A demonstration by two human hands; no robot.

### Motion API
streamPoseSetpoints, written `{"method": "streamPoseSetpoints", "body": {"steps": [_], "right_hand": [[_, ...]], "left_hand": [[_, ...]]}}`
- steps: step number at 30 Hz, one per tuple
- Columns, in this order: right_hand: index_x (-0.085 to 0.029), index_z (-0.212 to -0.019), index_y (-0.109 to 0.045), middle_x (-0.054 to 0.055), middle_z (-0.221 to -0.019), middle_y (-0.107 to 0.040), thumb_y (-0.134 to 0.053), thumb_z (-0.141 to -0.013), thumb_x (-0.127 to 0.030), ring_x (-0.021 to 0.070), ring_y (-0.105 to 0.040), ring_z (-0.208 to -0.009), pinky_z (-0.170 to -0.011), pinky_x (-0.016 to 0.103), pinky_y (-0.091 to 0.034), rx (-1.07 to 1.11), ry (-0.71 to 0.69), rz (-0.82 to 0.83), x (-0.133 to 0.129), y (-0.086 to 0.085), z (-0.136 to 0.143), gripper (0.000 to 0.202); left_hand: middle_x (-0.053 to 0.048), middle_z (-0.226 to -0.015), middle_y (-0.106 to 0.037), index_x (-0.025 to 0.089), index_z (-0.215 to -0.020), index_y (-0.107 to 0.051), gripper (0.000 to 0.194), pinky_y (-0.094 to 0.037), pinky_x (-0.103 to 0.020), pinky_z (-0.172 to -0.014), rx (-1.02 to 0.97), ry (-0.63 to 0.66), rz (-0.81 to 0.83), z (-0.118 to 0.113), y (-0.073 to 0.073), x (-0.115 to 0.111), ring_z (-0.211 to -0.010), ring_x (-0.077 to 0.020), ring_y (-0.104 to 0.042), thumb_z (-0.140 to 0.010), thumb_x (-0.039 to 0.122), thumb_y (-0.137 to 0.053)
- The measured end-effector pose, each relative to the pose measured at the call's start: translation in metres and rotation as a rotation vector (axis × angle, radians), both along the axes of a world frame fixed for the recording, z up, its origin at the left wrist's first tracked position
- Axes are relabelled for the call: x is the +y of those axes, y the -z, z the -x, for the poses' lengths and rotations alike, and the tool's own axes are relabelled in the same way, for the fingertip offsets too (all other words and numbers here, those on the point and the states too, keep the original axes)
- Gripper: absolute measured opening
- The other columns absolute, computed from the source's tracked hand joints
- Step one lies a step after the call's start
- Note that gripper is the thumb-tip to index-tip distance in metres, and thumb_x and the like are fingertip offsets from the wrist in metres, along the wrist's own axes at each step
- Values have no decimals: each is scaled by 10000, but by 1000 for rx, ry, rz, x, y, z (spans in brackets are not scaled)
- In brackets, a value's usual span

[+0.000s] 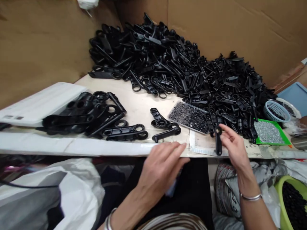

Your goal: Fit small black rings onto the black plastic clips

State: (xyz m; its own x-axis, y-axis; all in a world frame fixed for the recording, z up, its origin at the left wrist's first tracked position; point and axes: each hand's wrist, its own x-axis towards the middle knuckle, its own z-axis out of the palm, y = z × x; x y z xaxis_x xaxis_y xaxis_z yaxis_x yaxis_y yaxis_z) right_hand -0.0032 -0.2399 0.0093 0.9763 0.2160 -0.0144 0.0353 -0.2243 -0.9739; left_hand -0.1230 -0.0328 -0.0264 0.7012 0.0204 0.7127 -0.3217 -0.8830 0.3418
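My right hand (233,147) pinches a black plastic arm piece (218,142) near its upper, ringed end, holding it roughly upright over the table's front edge. Fingers stretched and close together, my left hand (163,164) rests at that edge with nothing visible in it; its palm side is hidden. Just beyond it lie two loose black parts, a bracket with a round ring (159,118) and an elbowed lever (166,133). Between the hands, farther back, is a clear shallow tray (177,111) of small black pieces.
A large heap of black plastic parts (153,54) covers the back of the table. Black parts (81,111) are piled at left by a white box (40,99). At right are a green tray (285,135) of small metal pieces, a blue basket (275,111) and a lime tub (279,198).
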Motion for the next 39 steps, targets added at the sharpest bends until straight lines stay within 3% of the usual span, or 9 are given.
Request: {"method": "streamPoseSetpoints", "body": {"steps": [5,9,12,16,21,27,32,36,39], "right_hand": [[-146,-1315,-571,116,-1088,-678,-435,-898,-234,248,-643,-954,-922,402,-477,-627,30,639,3,-24,-55,448],[-101,-1292,-573,165,-1045,-661,-378,-895,-139,316,-592,-966,-822,434,-495,-885,12,1036,31,-19,-87,444],[-149,-1125,-667,167,-1067,-636,-410,-915,-171,345,-539,-975,-699,409,-486,-918,48,1188,41,-7,-100,333],[-165,-1095,-682,166,-1138,-608,-444,-948,-245,345,-512,-1027,-781,440,-464,-982,56,1106,35,-3,-101,291],[-167,-1090,-691,147,-1146,-622,-475,-952,-274,305,-548,-1092,-946,462,-433,-1025,31,753,32,-13,-63,278],[-189,-1115,-684,33,-743,-683,-564,-922,-400,175,-616,-585,-588,310,-530,-296,-291,336,48,15,2,310],[-176,-1115,-677,37,-752,-683,-539,-928,-355,180,-633,-628,-615,303,-524,-274,-308,365,37,35,13,294],[-187,-1063,-692,42,-841,-699,-536,-934,-293,177,-635,-649,-701,327,-527,-463,-265,478,27,19,0,229],[-181,-1048,-699,72,-1017,-693,-533,-927,-237,215,-659,-818,-792,350,-515,-682,-323,627,37,4,-18,213]], "left_hand": [[-53,-864,-681,168,-937,-624,61,-402,-388,-729,78,-329,-239,-12,-11,31,-814,-229,-590,-890,168,-585],[-45,-856,-681,180,-869,-652,72,-340,-397,-746,272,-408,-261,-18,-9,39,-826,-238,-561,-889,210,-590],[-39,-843,-680,189,-843,-664,137,-307,-401,-755,416,-405,-220,-22,-6,41,-820,-230,-547,-916,234,-557],[-40,-817,-670,188,-796,-677,213,-285,-402,-754,540,-363,-128,-29,-6,47,-830,-228,-538,-937,243,-527],[-42,-805,-650,176,-797,-675,194,-280,-398,-759,553,-289,-34,-32,-4,56,-856,-223,-533,-929,220,-540],[-34,-802,-608,153,-798,-618,164,-334,-363,-814,275,-70,-177,-22,4,47,-847,-192,-501,-929,159,-519],[-73,-969,-616,143,-803,-579,184,-368,-342,-864,299,46,-296,-21,7,26,-982,-206,-527,-936,105,-458],[-71,-969,-641,144,-812,-565,191,-382,-336,-797,410,89,-321,-24,7,22,-913,-196,-571,-942,93,-434],[-45,-880,-647,153,-793,-554,217,-380,-339,-781,449,111,-307,-26,5,23,-804,-181,-580,-928,55,-414]]}}
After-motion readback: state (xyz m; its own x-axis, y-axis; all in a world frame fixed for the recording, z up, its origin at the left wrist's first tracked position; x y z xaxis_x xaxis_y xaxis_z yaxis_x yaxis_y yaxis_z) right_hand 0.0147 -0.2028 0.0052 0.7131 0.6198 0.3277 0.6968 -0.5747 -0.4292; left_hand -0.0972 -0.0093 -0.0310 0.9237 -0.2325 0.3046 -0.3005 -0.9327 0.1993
